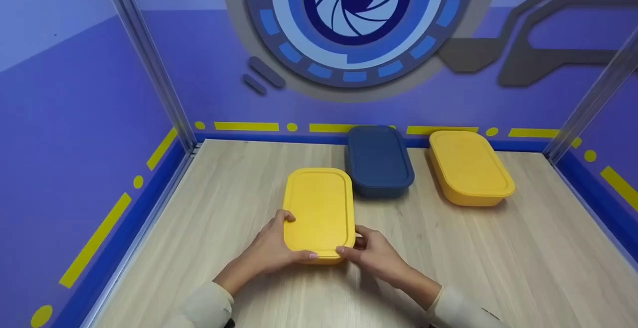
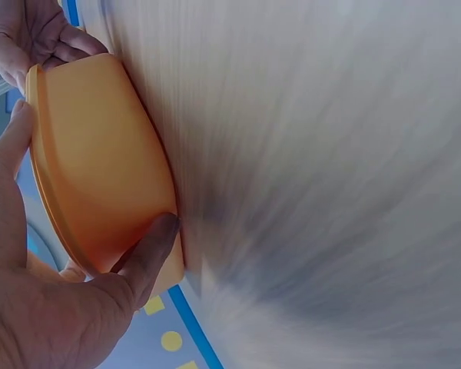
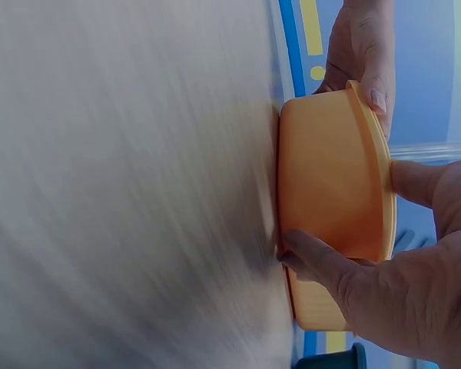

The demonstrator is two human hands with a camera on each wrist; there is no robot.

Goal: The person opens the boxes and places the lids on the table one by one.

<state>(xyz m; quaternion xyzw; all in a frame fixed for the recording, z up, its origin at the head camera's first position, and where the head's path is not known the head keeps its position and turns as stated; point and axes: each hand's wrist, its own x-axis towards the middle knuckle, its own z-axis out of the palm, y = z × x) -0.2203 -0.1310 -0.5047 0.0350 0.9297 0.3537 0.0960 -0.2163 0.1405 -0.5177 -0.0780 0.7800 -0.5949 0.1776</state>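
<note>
A yellow lunch box (image 1: 319, 208) with a flat, rounded lid lies upright on the wooden table, its short end toward me. My left hand (image 1: 266, 248) grips its left side and near left corner, thumb along the front edge of the lid. At the near right corner, my right hand (image 1: 381, 258) holds the box with the thumb on the lid rim and fingers against the side wall. Both wrist views show the orange-looking side wall (image 2: 100, 146) between the hands, with fingertips low near the table and the lid rim (image 3: 380, 169) under the thumb.
A dark blue lunch box (image 1: 380, 158) stands just behind and right of the held one. Farther right is a second yellow lunch box (image 1: 471, 163), set at a slight angle. Printed blue-purple panels (image 1: 319, 111) enclose the wooden table (image 1: 224, 193) at the back and sides.
</note>
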